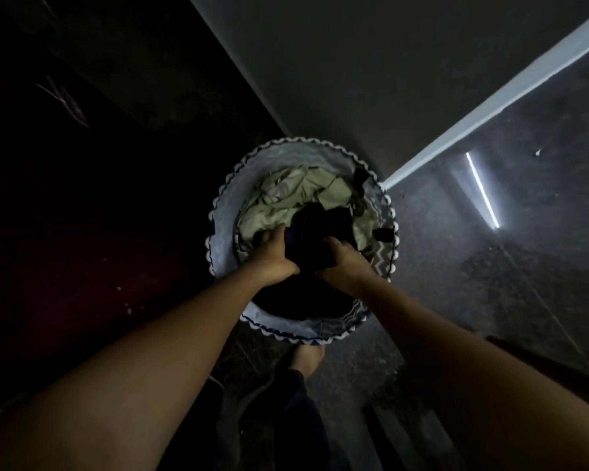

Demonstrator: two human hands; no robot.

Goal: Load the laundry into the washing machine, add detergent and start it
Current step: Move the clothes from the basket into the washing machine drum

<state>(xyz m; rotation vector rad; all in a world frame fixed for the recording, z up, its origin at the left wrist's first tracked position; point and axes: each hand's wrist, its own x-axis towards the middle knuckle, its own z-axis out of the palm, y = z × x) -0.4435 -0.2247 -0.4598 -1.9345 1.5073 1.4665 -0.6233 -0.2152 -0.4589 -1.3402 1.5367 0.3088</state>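
Note:
A round laundry basket (222,239) with a pale, zigzag-trimmed rim stands on the dark floor below me. Inside lie a crumpled pale green cloth (286,195) toward the far side and a dark garment (320,229) in the middle. Both my hands reach into the basket. My left hand (274,254) grips the left edge of the dark garment, fingers sunk into the cloth. My right hand (342,263) grips the garment's right side, thumb curled over it. No washing machine or detergent is in view.
The room is very dim. A grey wall (371,79) with a white baseboard (490,107) rises behind the basket. A bright light reflection (483,190) streaks the glossy floor to the right. My bare foot (308,360) stands just in front of the basket.

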